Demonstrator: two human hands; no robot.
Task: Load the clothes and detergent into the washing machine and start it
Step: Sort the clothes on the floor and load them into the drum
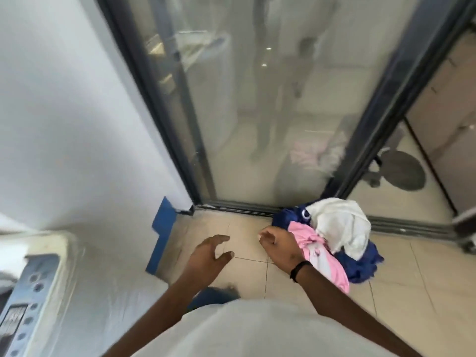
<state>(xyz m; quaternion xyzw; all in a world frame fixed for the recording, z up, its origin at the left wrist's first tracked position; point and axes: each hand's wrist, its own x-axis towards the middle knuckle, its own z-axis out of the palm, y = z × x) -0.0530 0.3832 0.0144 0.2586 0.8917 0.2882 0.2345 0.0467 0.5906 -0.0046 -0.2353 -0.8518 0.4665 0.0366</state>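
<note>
— Where are the clothes [332, 235]?
— Heaped on the floor [412, 274] by the glass door [270, 112].
— The hands?
— Left hand [208, 256] and right hand [279, 244] hover with loose grips, holding nothing. Washer [38, 279] at left.

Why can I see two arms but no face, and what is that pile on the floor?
The camera sits on a person's head and looks down, so you see what they see: their own two arms and their white shirt at the bottom. There is only this one picture. The left hand and the right hand are both open and hold nothing; they reach out over the tiled floor. The pile is clothes: something white on top, something pink, something dark blue. It lies by a glass door. The right hand is just beside the pink piece; I cannot tell if it touches it. At the far left you see part of the washing machine, with its buttons. The clothes are not in it yet.
</note>
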